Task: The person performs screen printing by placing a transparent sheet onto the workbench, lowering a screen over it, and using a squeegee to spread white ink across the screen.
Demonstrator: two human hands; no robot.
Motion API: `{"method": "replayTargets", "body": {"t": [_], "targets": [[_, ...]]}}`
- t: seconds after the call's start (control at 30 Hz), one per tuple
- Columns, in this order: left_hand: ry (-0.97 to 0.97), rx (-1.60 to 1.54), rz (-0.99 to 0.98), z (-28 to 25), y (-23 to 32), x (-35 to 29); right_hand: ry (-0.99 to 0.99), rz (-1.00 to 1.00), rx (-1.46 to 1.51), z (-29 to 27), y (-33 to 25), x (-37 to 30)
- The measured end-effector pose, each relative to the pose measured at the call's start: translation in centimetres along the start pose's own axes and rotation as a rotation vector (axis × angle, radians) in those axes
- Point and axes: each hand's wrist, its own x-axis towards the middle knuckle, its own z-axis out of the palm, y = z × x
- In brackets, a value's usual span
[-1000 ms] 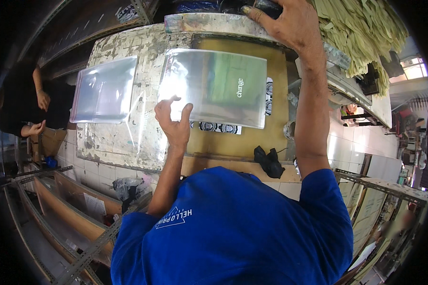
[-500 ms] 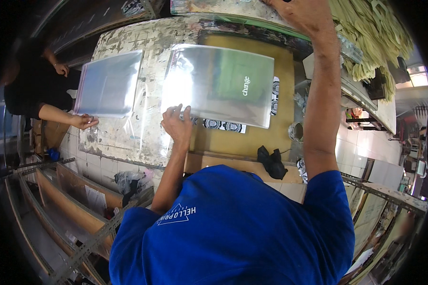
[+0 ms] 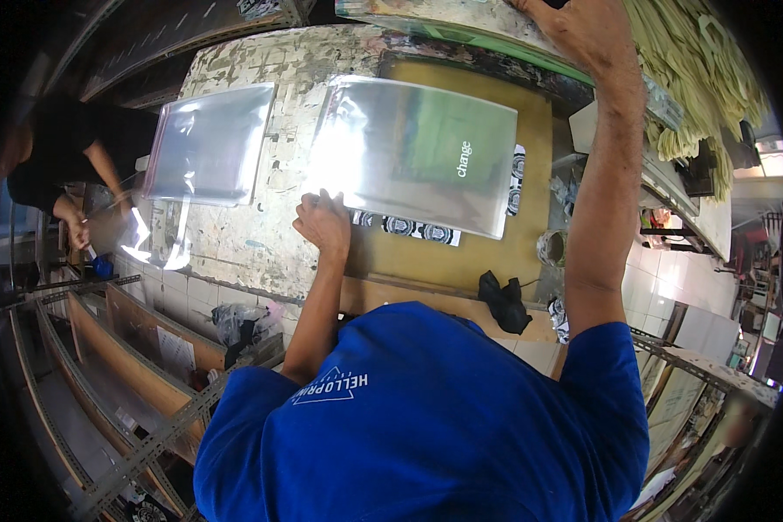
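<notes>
A clear plastic bag (image 3: pixel 370 148) with a white printed word lies flat over the yellowish printing bed (image 3: pixel 461 261), a green patch showing under it. At its near left corner is my left hand (image 3: pixel 324 224), fingers bent together on the plastic. My right arm reaches far forward. At the top edge my right hand (image 3: pixel 583 35) grips a paint-stained screen frame (image 3: pixel 496 30) with a green underside; its fingertips are partly cut off. Black-and-white patterned strips (image 3: pixel 422 230) stick out from under the bag.
More clear bags (image 3: pixel 209 143) lie on the stained table's left part. A co-worker (image 3: pixel 65 157) at the left handles a shiny clear sheet (image 3: pixel 143 235). A black cloth (image 3: pixel 503 300) and a tin (image 3: pixel 550 248) are near the bed's right side. Pale strips (image 3: pixel 696 78) hang at the upper right.
My left hand's fingers have drawn together at the bag's corner. The co-worker's hands have pulled a clear sheet off the left stack, toward the lower left. My right hand stays at the frame.
</notes>
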Motion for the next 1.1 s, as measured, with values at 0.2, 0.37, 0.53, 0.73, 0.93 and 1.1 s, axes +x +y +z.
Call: {"method": "replayTargets", "body": {"t": [0.2, 0.37, 0.53, 0.73, 0.93, 1.1], "targets": [[0.114, -0.066, 0.012, 2.0, -0.8, 0.2, -0.015, 0.028, -0.016, 0.0, -0.1, 0.0], [0.307, -0.023, 0.022, 1.9, -1.3, 0.2, -0.025, 0.05, 0.019, -0.1, 0.1, 0.0], [0.26, -0.065, 0.046, 2.8, -1.7, 0.7, 0.032, -0.002, -0.121, -0.2, -0.5, -0.5], [0.412, -0.271, 0.106, -1.4, 2.1, 3.4, -0.063, 0.118, -0.018, -0.3, -0.2, -0.1], [0.46, -0.439, 0.17, -6.2, 4.5, 8.2, -0.056, 0.092, -0.028, -0.7, -0.1, -0.1], [0.502, -0.515, 0.172, -7.0, -0.9, 11.4, -0.088, 0.146, 0.001, -0.1, 0.2, 0.4]]}}
